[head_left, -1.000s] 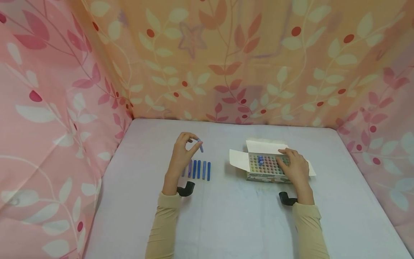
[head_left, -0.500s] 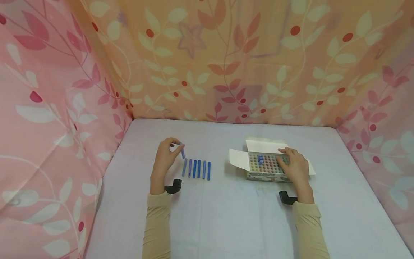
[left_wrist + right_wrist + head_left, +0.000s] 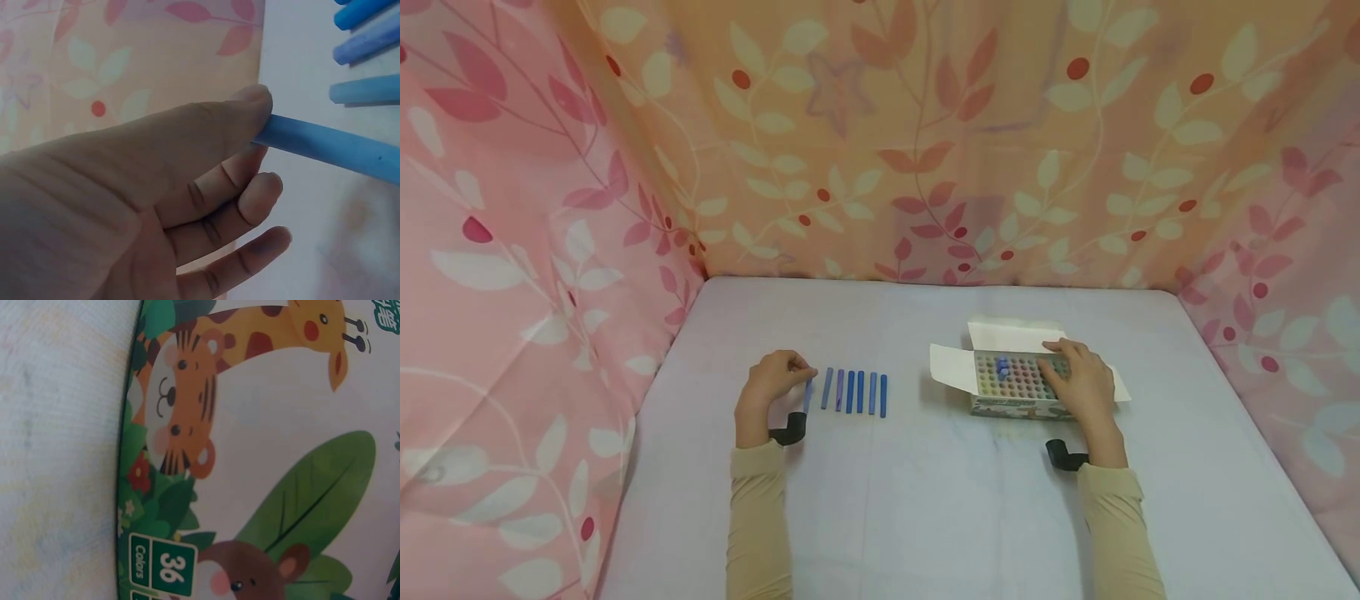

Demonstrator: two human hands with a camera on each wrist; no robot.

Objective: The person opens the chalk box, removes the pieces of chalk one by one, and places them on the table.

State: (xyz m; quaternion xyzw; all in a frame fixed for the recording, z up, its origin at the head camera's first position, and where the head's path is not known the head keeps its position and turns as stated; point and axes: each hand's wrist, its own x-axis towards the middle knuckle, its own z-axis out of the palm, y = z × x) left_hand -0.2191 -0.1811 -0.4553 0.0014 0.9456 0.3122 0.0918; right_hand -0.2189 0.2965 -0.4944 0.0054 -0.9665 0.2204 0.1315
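Observation:
In the head view my left hand (image 3: 772, 382) pinches a light blue chalk stick (image 3: 808, 395) by its far end, between thumb and forefinger. The stick (image 3: 331, 147) shows large in the left wrist view, with the other fingers loosely bent below it. Just right of it lies a row of several blue and violet chalk sticks (image 3: 861, 392), side by side. My right hand (image 3: 1084, 382) rests over the right part of an opened chalk box (image 3: 1015, 407), thumb over the chalk tips. In the right wrist view only the box's printed side (image 3: 250, 450) shows, not the hand.
White box flaps (image 3: 953, 368) stick out to the left, back and right. A few blue chalks (image 3: 1003, 367) stand higher than the others in the box. Black wrist mounts (image 3: 790, 429) sit at both wrists. Patterned curtains (image 3: 880, 150) surround the white-covered table (image 3: 925, 517).
My left hand has moved left and then down with the chalk stick, from above the row to the table beside the row's left end. The right hand stays on the box.

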